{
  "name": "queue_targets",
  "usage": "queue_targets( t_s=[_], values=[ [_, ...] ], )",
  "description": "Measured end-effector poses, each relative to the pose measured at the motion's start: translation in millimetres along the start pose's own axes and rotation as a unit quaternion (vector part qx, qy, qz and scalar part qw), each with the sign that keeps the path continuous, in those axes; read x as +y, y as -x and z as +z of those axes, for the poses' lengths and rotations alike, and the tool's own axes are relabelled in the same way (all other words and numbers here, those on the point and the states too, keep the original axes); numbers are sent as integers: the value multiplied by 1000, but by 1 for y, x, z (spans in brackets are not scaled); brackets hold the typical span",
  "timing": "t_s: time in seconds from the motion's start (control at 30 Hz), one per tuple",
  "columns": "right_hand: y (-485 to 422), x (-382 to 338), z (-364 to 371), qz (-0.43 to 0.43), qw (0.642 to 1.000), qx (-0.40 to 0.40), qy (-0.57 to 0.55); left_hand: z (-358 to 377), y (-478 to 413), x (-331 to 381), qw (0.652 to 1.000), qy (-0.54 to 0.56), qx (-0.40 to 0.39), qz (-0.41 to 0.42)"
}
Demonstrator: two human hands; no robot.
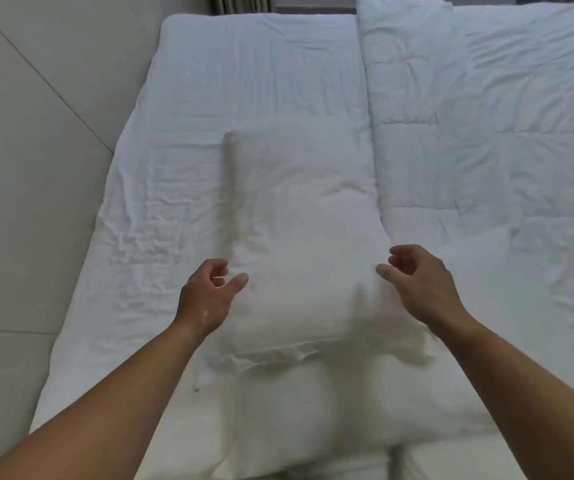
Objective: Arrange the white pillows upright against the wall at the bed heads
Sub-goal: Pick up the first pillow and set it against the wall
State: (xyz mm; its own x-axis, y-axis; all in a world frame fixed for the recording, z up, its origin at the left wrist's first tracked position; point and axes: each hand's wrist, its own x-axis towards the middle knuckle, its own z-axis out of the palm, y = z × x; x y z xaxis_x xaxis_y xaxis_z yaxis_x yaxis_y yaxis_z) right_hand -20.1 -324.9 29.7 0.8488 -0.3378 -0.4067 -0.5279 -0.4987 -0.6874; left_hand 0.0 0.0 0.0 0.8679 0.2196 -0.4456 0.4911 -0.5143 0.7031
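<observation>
A white pillow [299, 237] lies flat on the left bed [160, 202], its long side running away from me. My left hand [209, 292] hovers at the pillow's near left side, fingers curled and apart, holding nothing. At the near right side my right hand [417, 282] is also spread, its thumb touching or just over the pillow's edge. A second white pillow [296, 410] lies below the first, closer to me, partly under my forearms.
A second bed [503, 133] with a rumpled white duvet adjoins on the right. A pale panelled wall [29, 168] runs along the left. A strip of curtain [240, 1] shows at the top edge.
</observation>
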Motion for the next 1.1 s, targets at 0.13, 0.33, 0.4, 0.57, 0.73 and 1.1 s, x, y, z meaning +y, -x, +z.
queue_targets(
  t_s=[0.13, 0.33, 0.4, 0.57, 0.73, 1.1],
  values=[
    [-51, -17, 25, 26, 996, -22, 83, 13, -58, 7, 996, -62, -54, -42],
    [-109, -8, 52, 115, 988, -48, 90, 49, -120, -6, 988, -4, -114, -99],
    [-122, -2, 58, 127, 987, -54, 82, 58, -137, -11, 987, 24, -118, -110],
    [-144, 11, 70, 152, 984, -60, 65, 76, -160, -27, 983, 64, -118, -127],
    [-147, 17, 81, 154, 985, -57, 52, 84, -163, -35, 982, 77, -123, -121],
    [-88, -26, 68, 43, 999, -3, -25, 36, -115, -10, 985, 147, -78, -49]
  ],
)
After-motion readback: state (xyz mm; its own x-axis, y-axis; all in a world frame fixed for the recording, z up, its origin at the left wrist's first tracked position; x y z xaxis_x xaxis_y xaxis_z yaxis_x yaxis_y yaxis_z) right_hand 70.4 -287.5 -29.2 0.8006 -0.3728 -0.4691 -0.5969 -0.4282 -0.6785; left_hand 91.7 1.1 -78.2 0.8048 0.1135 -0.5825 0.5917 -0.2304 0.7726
